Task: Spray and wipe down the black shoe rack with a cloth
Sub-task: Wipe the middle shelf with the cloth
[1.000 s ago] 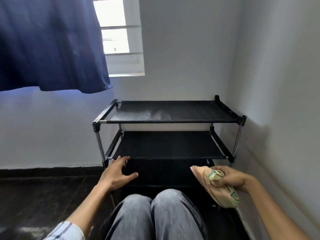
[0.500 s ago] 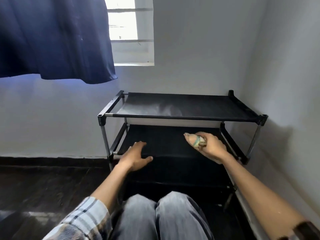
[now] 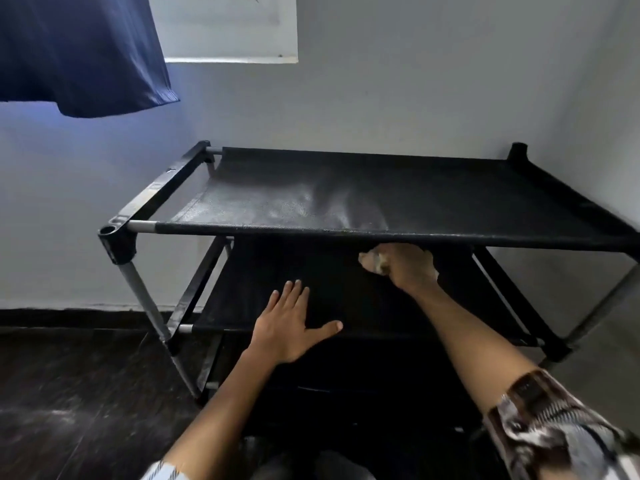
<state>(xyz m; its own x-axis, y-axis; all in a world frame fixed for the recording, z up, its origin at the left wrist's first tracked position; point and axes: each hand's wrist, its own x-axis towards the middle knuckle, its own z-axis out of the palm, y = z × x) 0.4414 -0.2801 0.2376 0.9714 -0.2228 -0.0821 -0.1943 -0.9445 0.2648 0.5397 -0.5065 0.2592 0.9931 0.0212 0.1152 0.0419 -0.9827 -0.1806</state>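
The black shoe rack [image 3: 149,194] stands in the room's corner, with fabric shelves on a black and metal frame. Its top shelf shows a pale smeared patch near the middle. My right hand [image 3: 408,268] reaches under the top shelf, over the middle shelf, and is shut on a bunched beige cloth [image 3: 372,263], of which only a small part shows. My left hand [image 3: 289,323] lies flat with fingers spread on the front of the middle shelf. No spray bottle is in view.
A dark blue curtain [image 3: 79,53] hangs at the upper left beside a window sill [image 3: 230,59]. White walls close in behind and to the right of the rack. Dark floor [image 3: 69,393] lies to the left. My knees show at the bottom edge.
My right hand has carried the cloth from near my knees up and onto the middle shelf, deeper under the top shelf. My left hand slid forward onto the middle shelf. The view moved closer.
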